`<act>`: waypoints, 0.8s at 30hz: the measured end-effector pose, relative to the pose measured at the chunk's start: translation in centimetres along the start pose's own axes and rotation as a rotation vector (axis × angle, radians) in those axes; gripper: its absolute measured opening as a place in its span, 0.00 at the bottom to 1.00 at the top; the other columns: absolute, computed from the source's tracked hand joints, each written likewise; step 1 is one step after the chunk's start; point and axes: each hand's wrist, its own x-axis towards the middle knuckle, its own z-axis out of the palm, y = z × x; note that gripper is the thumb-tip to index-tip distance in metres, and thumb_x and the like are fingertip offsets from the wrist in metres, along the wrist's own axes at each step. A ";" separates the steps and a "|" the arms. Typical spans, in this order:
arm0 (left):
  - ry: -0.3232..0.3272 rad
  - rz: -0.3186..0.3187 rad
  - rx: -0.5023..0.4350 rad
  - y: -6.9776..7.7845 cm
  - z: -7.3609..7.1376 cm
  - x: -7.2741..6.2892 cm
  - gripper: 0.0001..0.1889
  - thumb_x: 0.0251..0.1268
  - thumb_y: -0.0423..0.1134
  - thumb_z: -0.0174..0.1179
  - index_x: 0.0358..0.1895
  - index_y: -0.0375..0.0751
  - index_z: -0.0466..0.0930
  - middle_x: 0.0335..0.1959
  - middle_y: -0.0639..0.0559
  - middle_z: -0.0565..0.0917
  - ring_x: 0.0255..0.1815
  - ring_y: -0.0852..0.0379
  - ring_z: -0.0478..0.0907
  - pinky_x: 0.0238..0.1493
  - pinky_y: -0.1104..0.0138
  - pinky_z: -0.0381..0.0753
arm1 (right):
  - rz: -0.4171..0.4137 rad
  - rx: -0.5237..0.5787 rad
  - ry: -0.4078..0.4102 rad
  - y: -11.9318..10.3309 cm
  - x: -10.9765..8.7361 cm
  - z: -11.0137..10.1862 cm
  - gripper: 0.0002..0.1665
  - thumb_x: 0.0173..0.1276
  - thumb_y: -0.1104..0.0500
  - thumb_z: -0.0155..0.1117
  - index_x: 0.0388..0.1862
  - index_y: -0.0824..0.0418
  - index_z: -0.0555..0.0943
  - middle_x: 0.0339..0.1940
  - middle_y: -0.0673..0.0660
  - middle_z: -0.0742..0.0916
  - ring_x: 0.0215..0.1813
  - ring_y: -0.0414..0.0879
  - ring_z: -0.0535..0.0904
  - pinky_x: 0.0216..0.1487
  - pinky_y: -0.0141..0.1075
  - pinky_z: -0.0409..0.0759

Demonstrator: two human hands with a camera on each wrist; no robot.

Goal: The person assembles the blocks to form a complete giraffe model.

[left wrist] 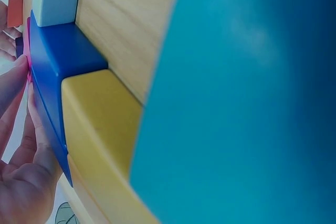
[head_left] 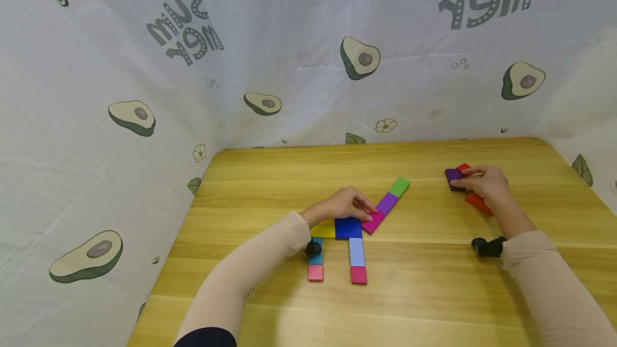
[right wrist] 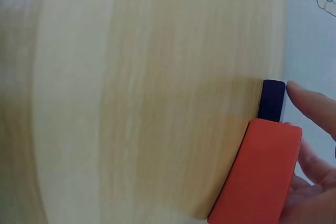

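Observation:
My left hand [head_left: 343, 203] reaches over the blue blocks [head_left: 348, 231] and pinches a magenta block [head_left: 371, 226] between thumb and fingers. That block meets a purple block [head_left: 387, 203], with a green block [head_left: 399, 187] at the far end of this slanting row. On the right, my right hand [head_left: 489, 182] holds a dark purple block [head_left: 452, 175] by its edges, fingertips on it. Behind it shows a bit of a red block [head_left: 463, 166]. An orange-red block [right wrist: 257, 171] lies beneath the right hand, partly covered by it in the head view.
Left of the blue blocks sits a yellow block [head_left: 325, 231], partly under the left forearm. Two rows run toward me: a teal block [head_left: 317, 258] with a pink block [head_left: 315, 273], and a light blue block [head_left: 356, 252] with a crimson block [head_left: 359, 274]. A printed curtain [head_left: 299, 79] borders the wooden table [head_left: 424, 283].

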 end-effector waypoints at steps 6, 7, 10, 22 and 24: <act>-0.002 0.000 0.000 0.1 -0.1 -0.1 0.10 0.61 0.30 0.70 0.46 0.34 0.89 0.39 0.48 0.89 0.36 0.65 0.81 0.42 0.75 0.81 | -0.022 -0.005 -0.024 0.0 0.1 0.0 0.37 0.65 0.60 0.73 0.64 0.80 0.70 0.27 0.48 0.82 0.26 0.39 0.78 0.29 0.31 0.81; -0.002 0.001 0.001 0.1 -0.1 -0.1 0.10 0.61 0.30 0.70 0.46 0.34 0.89 0.39 0.48 0.89 0.36 0.65 0.81 0.42 0.75 0.81 | -0.025 -0.007 -0.028 0.0 0.1 0.0 0.37 0.64 0.60 0.73 0.64 0.80 0.70 0.26 0.47 0.82 0.26 0.39 0.79 0.29 0.31 0.81; -0.002 0.002 0.002 0.0 -0.1 -0.1 0.10 0.61 0.30 0.69 0.46 0.34 0.88 0.39 0.48 0.89 0.36 0.65 0.81 0.42 0.75 0.81 | -0.035 -0.039 -0.031 -0.2 0.0 0.0 0.37 0.65 0.58 0.73 0.63 0.81 0.71 0.26 0.47 0.82 0.25 0.39 0.79 0.28 0.31 0.81; -0.003 0.008 -0.005 -0.2 -0.2 0.0 0.10 0.62 0.31 0.69 0.46 0.34 0.88 0.41 0.47 0.88 0.37 0.64 0.81 0.43 0.75 0.81 | -0.059 -0.160 -0.015 -1.1 -0.1 0.3 0.36 0.63 0.54 0.74 0.61 0.79 0.74 0.39 0.65 0.85 0.51 0.64 0.72 0.33 0.31 0.73; -0.004 0.008 -0.007 -0.1 -0.2 0.0 0.10 0.62 0.31 0.69 0.46 0.34 0.88 0.41 0.47 0.88 0.37 0.64 0.81 0.43 0.75 0.81 | -0.061 -0.174 -0.013 -1.2 -0.1 0.5 0.37 0.63 0.54 0.74 0.61 0.79 0.74 0.40 0.66 0.85 0.52 0.65 0.71 0.35 0.34 0.75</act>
